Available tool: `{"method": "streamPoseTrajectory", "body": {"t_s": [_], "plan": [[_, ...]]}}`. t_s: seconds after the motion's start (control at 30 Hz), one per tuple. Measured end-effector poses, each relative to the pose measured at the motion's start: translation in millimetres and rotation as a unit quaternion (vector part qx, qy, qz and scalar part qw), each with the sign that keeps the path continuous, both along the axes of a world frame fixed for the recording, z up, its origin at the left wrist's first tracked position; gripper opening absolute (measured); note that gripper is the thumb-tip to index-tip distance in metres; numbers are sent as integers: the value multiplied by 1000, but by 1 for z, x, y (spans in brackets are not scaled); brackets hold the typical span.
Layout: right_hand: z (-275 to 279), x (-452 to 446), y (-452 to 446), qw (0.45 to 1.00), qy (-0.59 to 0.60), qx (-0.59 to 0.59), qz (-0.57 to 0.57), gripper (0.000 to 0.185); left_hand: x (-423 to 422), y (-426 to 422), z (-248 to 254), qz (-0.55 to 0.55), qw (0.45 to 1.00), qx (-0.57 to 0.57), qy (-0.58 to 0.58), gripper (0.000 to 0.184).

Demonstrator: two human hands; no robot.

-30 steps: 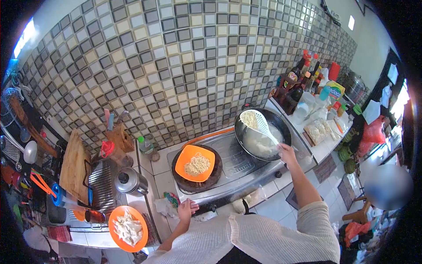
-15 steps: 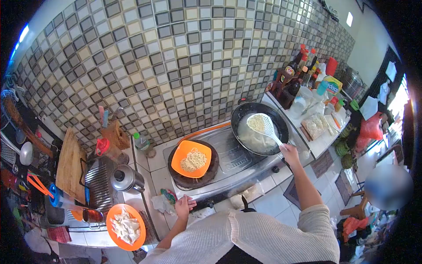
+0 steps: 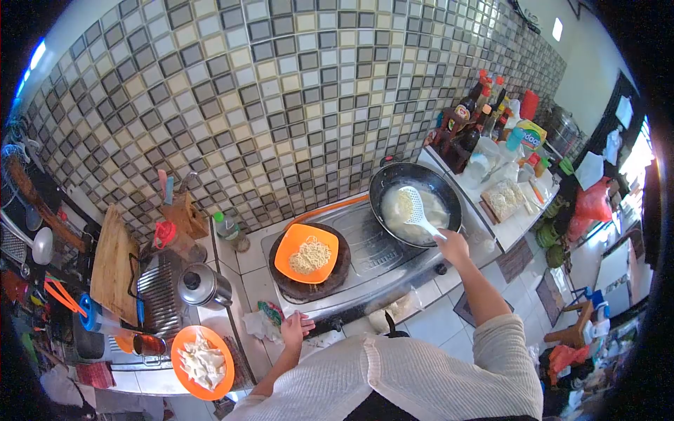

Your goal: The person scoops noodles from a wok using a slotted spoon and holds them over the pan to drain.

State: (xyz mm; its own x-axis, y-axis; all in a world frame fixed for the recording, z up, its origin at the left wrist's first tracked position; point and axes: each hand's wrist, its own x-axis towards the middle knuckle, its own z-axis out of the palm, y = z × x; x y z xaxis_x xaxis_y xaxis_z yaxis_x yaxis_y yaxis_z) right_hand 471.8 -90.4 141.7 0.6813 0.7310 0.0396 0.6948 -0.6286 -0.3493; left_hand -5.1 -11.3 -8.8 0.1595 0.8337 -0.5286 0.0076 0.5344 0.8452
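Head view: has just lowered the white skimmer (image 3: pixel 415 206) into the wok (image 3: pixel 382 189), apparently wetting its noodles. Grips the handle narrowly in the right hand (image 3: pixel 453 247), skimmer head beyond the fingers, above the stove's (image 3: pixel 372 261) right end. Holds the left hand (image 3: pixel 296 330) loosely spread, seemingly unladen, by the front left corner, near 1 orange bowl (image 3: pixel 289 245).

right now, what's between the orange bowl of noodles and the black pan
Between the orange bowl and the black pan, the head view shows the edge of the dark round slab under the bowl, then bare metal stove top.
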Motion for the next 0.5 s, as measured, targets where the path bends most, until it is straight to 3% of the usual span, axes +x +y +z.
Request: {"method": "streamPoseTrajectory", "body": {"t_s": [0.17,0.47,0.5], "plan": [[-18,12,5,994,56,65,74,33,-2,0,0,-10,1000,-1,-9,41],[-22,22,3,967,200,145,60,26,-2,1,-2,-5,1000,4,-15,38],[-17,19,2,945,283,163,15,26,-2,1,-2,-4,1000,4,-15,38]]}}
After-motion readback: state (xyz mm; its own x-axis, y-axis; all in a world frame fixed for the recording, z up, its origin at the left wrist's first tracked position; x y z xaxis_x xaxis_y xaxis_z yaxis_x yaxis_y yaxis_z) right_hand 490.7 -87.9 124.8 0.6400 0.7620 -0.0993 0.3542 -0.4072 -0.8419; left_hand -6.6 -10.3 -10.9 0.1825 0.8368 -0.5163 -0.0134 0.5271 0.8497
